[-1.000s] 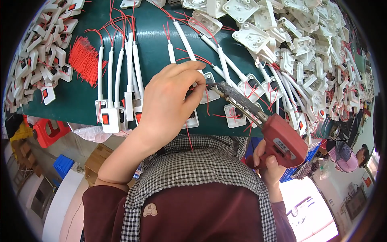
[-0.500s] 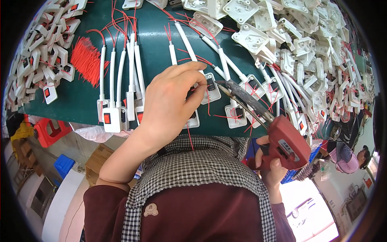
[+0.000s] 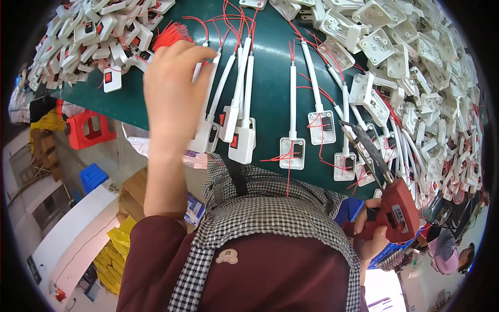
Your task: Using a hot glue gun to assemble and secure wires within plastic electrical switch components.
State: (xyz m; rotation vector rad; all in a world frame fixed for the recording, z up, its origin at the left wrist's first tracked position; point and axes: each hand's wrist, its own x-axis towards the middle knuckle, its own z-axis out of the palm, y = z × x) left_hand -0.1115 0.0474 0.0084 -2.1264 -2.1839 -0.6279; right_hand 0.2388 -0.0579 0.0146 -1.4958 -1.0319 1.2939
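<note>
My left hand [image 3: 171,88] is raised over the green mat [image 3: 270,62], its fingertips by a white tube and next to a bundle of loose red wires [image 3: 169,34]. Its palm is hidden, so I cannot tell whether it grips anything. My right hand [image 3: 371,236] is shut on a red soldering gun [image 3: 397,213], whose metal tip [image 3: 356,132] points at the row of white switch pieces [image 3: 292,153] with white tubes and red wires. One switch piece [image 3: 344,165] lies just under the tip.
Heaps of white plastic parts cover the mat's left [image 3: 88,36] and right [image 3: 431,78]. Below the table edge stand a red stool [image 3: 86,130], a blue crate [image 3: 93,177] and yellow bags [image 3: 117,249]. Another person [image 3: 457,257] is at lower right.
My left hand left the switch piece by the gun's tip and moved up and left to the red wire bundle. The soldering gun stayed in my right hand, shifted slightly.
</note>
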